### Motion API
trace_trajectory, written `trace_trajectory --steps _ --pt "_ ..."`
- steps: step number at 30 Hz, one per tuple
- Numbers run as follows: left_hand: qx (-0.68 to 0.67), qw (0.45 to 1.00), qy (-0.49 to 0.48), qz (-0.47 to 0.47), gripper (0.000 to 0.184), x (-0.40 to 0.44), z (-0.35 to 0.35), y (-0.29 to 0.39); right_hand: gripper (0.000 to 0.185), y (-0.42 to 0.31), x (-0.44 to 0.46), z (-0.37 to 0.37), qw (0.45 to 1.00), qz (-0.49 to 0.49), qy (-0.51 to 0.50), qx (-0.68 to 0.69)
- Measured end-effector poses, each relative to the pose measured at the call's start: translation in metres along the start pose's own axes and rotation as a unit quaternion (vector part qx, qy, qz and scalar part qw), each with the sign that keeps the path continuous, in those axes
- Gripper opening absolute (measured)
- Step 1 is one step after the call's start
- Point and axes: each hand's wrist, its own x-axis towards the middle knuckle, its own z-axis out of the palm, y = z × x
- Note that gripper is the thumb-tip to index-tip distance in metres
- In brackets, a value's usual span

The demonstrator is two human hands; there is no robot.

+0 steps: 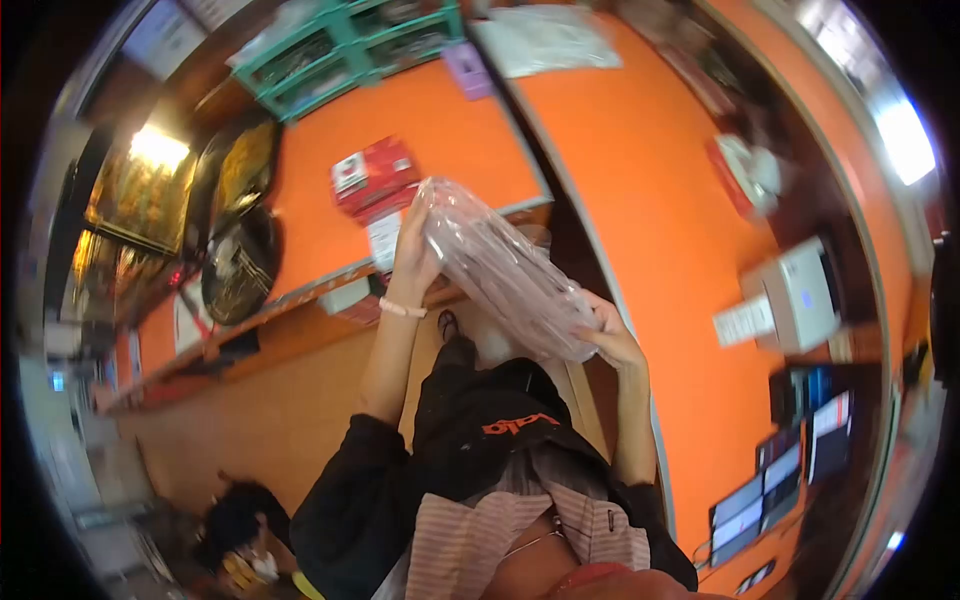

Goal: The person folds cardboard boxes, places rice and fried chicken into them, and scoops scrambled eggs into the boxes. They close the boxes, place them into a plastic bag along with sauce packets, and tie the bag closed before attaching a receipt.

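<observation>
A long bundle in clear plastic wrap (505, 270) is held in front of my body, slanting down from upper left to lower right. My left hand (417, 245) grips its upper left end, the fingers partly hidden behind the plastic. At the lower right end my right hand (612, 335) is closed on the edge of the wrap. What lies inside the plastic cannot be made out beyond its long, pale pinkish look. Just beyond my left hand, a red box (375, 172) sits on the orange counter.
Orange counters (640, 180) run ahead and along my right. A green rack (350, 55) and a purple container (467, 70) stand at the back. To the right are a white printer-like box (795, 295) and screens (755, 505). Another person (245, 540) is low at the lower left.
</observation>
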Motion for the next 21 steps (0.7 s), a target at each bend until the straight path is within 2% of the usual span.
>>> trace_trajectory --steps 1,2,3,4,5,6,7,8,9,10,11,12,13,14,15,17,18,19,20,21 --pt "-0.130 0.982 -0.130 -0.035 0.035 0.012 -0.016 0.017 0.037 0.001 0.028 0.008 1.000 0.006 -0.024 0.000" --pt "-0.254 0.926 -0.269 -0.073 0.037 0.020 -0.030 0.031 0.036 0.000 0.057 0.015 0.999 0.041 -0.012 -0.026" --pt "-0.053 0.985 -0.163 0.027 0.039 0.008 -0.017 0.055 0.035 -0.004 0.085 0.021 0.996 0.071 0.016 -0.052" --pt "0.147 0.980 -0.057 0.118 0.041 -0.006 -0.001 0.076 0.033 -0.012 0.111 0.030 0.997 0.034 0.063 0.004" --pt "0.262 0.962 -0.046 0.061 0.043 0.011 -0.044 0.088 0.031 -0.020 0.140 0.041 0.991 -0.010 0.121 0.060" --pt "0.167 0.985 0.007 -0.031 0.048 0.008 -0.043 0.106 0.031 -0.016 0.170 0.048 0.983 -0.046 0.156 0.081" --pt "0.236 0.968 -0.069 -0.045 0.051 0.021 -0.068 0.118 0.032 -0.014 0.201 0.051 0.973 -0.087 0.193 0.096" --pt "0.295 0.944 -0.141 -0.054 0.055 0.035 -0.105 0.131 0.030 -0.030 0.224 0.068 0.960 -0.081 0.208 0.171" --pt "0.267 0.943 -0.182 -0.077 0.054 0.047 -0.143 0.144 0.029 -0.046 0.244 0.082 0.942 -0.075 0.216 0.247" --pt "0.242 0.941 -0.216 -0.099 0.054 0.061 -0.165 0.152 0.027 -0.036 0.268 0.075 0.930 -0.122 0.073 0.338" --pt "0.237 0.936 -0.236 -0.108 0.054 0.085 -0.165 0.157 0.025 -0.027 0.293 0.067 0.892 -0.169 -0.080 0.411" --pt "0.342 0.915 -0.191 -0.095 0.054 0.105 -0.164 0.166 0.025 -0.035 0.310 0.070 0.894 -0.179 -0.069 0.405" --pt "0.443 0.882 -0.137 -0.082 0.054 0.118 -0.167 0.175 0.019 -0.046 0.321 0.078 0.935 -0.095 0.010 0.343" --pt "0.423 0.897 -0.051 -0.116 0.042 0.138 -0.172 0.181 0.015 -0.051 0.333 0.084 0.958 -0.004 0.085 0.275" --pt "0.421 0.898 -0.049 -0.122 0.042 0.158 -0.175 0.184 0.015 -0.047 0.352 0.084 0.957 0.002 0.088 0.276" --pt "0.214 0.970 0.110 -0.033 0.034 0.190 -0.181 0.190 0.017 -0.026 0.395 0.073 0.986 0.045 0.037 0.155" --pt "0.012 0.983 -0.139 -0.122 0.034 0.229 -0.218 0.183 0.020 -0.010 0.418 0.065 0.987 0.064 0.022 0.142" --pt "-0.183 0.889 -0.379 -0.181 0.033 0.259 -0.263 0.182 0.025 -0.014 0.436 0.076 0.978 0.090 0.045 0.182" --pt "-0.011 0.967 -0.181 -0.180 0.033 0.256 -0.261 0.189 0.025 0.000 0.465 0.065 0.972 0.139 0.038 0.185" --pt "0.148 0.973 0.039 -0.173 0.034 0.254 -0.253 0.189 0.023 0.012 0.489 0.063 0.965 0.138 0.034 0.222"
